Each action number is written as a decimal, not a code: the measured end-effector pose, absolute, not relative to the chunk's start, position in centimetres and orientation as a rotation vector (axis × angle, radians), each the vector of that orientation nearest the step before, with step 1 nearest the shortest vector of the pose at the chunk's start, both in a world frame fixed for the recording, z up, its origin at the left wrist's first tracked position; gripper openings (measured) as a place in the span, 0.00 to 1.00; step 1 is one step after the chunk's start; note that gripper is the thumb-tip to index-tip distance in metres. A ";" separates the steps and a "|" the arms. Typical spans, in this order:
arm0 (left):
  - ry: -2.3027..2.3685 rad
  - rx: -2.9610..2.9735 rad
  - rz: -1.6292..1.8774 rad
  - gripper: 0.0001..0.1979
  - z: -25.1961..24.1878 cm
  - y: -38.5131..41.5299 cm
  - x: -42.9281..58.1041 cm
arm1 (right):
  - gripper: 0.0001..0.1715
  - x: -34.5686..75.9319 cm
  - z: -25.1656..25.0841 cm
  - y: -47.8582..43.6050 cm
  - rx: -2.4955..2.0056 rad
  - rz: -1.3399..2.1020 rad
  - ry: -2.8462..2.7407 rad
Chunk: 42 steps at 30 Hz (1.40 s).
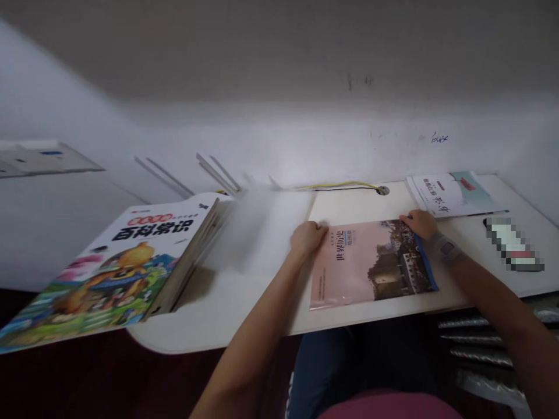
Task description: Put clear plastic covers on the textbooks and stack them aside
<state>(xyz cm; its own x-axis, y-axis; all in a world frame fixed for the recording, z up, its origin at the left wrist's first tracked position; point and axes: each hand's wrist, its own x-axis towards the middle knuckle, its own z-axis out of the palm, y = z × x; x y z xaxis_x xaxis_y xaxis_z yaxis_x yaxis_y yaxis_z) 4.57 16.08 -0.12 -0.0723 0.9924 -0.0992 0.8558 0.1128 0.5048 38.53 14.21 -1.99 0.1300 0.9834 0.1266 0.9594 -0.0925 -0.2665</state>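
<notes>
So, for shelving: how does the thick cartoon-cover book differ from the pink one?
The cartoon-cover book is far thicker and brighter than the pale pink book. It overhangs the desk edge; the pink book lies between the left hand and right hand. Both bear Chinese titles.

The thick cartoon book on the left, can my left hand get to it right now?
Probably yes. The left hand rests on the pink world history book, and I see no object between it and the thick cartoon book, though a blur hides part of the desk there.
</notes>
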 end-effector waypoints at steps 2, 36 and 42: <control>2.055 1.850 0.362 0.13 -0.2 15.9 4.8 | 0.19 37.9 -1.8 13.7 -2.173 0.042 -1.909; 1.846 1.667 0.578 0.15 -0.1 16.0 4.5 | 0.39 37.8 -6.0 10.2 -1.757 -0.252 -2.389; 1.565 1.284 0.743 0.16 0.3 11.3 3.5 | 0.38 37.6 -6.1 10.2 -1.783 -0.268 -2.364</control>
